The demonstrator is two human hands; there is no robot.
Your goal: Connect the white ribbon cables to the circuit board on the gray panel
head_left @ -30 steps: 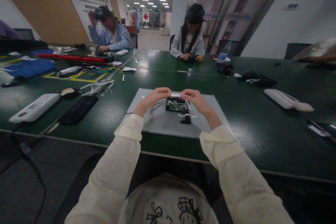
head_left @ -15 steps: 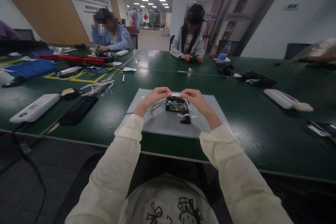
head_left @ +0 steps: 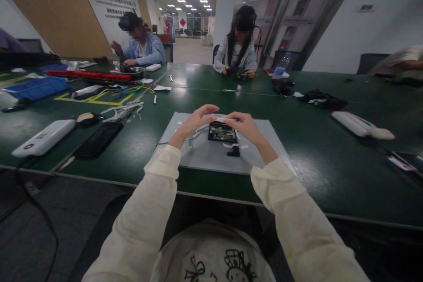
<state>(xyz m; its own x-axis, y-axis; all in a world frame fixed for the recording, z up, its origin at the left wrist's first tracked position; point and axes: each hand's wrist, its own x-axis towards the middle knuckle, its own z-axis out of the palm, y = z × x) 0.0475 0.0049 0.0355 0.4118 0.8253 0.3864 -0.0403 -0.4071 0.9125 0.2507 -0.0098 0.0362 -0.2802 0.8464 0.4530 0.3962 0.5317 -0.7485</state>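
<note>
A green circuit board in a black housing lies on a grey board in front of me. Along its far edge runs a white strip, partly covered by my fingers. My left hand is at the strip's left end, its fingers raised apart from the thumb, whose tip is close to the strip. At the other end, my right hand has its fingers closed on the strip. Grey cables come out left of the housing. A small black piece with white tape lies nearer to me.
On the left are a white power bank, a black phone, a loose bundle of white strips and a blue tray. Another white device lies at right. Two people sit across the green table.
My left fingers have lifted and spread away from the thumb. My right hand has shifted slightly left along the white strip. Across the table, one person's raised hand has come down from the head.
</note>
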